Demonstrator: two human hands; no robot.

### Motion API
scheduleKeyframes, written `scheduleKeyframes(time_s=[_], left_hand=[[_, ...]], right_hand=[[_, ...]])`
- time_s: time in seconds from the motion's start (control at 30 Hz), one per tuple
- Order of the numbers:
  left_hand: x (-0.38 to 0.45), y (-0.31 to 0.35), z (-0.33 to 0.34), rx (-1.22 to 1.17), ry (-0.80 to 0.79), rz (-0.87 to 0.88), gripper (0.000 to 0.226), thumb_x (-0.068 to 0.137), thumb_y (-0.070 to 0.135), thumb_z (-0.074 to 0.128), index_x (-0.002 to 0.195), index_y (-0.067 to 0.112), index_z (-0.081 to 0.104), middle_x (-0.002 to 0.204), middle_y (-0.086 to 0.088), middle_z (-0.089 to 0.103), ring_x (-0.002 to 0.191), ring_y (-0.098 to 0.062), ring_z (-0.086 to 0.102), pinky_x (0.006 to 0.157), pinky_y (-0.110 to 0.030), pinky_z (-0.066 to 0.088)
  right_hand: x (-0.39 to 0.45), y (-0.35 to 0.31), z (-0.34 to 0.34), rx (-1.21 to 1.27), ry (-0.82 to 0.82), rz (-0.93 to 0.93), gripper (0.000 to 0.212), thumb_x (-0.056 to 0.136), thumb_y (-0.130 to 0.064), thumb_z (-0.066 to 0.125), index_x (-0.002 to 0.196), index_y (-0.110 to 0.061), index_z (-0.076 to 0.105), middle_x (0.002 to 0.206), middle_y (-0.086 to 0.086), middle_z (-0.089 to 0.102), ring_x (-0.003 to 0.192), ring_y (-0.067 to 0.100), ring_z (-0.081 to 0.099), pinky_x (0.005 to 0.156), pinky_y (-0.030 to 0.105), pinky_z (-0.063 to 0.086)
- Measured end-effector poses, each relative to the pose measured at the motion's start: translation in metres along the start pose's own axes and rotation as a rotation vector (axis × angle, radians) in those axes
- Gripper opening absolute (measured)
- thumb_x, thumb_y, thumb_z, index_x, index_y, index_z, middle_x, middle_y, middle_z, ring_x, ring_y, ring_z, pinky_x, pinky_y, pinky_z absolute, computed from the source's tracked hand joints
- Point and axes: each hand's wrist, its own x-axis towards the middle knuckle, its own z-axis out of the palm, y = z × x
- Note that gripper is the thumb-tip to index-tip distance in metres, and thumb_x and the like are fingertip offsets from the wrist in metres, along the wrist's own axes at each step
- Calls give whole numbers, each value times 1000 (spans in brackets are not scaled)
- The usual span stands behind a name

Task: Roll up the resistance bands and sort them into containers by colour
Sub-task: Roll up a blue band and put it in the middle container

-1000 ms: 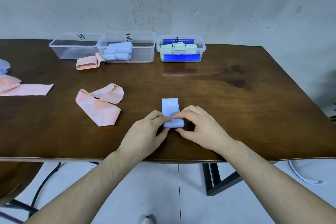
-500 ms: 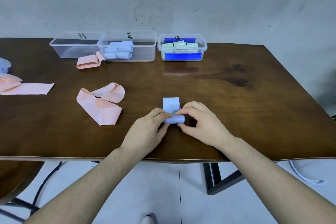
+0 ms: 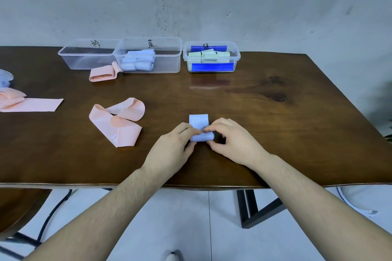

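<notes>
Near the front edge of the wooden table [image 3: 254,112], the left hand [image 3: 171,150] and right hand [image 3: 233,144] both pinch a pale blue band [image 3: 199,126], fingers curled round its rolled end while the flat tail marked 20 lies beyond. A loose pink band [image 3: 116,121] sits just left. At the back stand 3 clear containers: the left container [image 3: 84,59], the middle container [image 3: 167,57] with blue rolls, and the right container [image 3: 235,57] with green ones.
</notes>
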Motion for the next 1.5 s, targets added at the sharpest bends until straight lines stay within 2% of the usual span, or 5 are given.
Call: scheduleKeyframes(time_s=[0.53,0.73,1.03,1.3,1.5], left_hand=[[-32,10,-6,8,36,128,24,81,16,77,104,20,69,103,12,64,59,-4,35,46,-24,45],[-33,10,-3,19,24,87,26,82,19,75,106,23,69,104,14,63,56,-4,40,45,-26,46],[-34,11,0,-24,8,26,26,90,25,67,116,22,67,111,16,55,55,-8,45,49,-21,42],[-30,9,-2,4,-2,81,24,87,18,73,109,22,66,107,12,57,58,-6,40,49,-18,35],[-25,7,-1,-6,18,76,22,90,20,70,112,19,69,107,11,61,61,-10,55,49,-27,48]], right_hand=[[-44,-19,-4,-13,13,-36,30,87,-24,73,117,-28,71,109,-19,63,96,5,51,86,10,38],[-46,-17,0,-14,41,-29,32,85,-28,72,117,-30,71,108,-21,61,94,9,50,87,21,45],[-43,-20,-1,24,55,-38,23,86,-24,75,106,-32,69,110,-23,60,96,6,51,86,14,38],[-37,-17,-1,38,59,-32,19,85,-27,73,103,-32,70,104,-21,64,92,10,54,83,20,43],[-36,-16,-1,-41,96,-66,28,86,-30,73,113,-33,70,109,-21,57,98,10,51,90,20,41]])
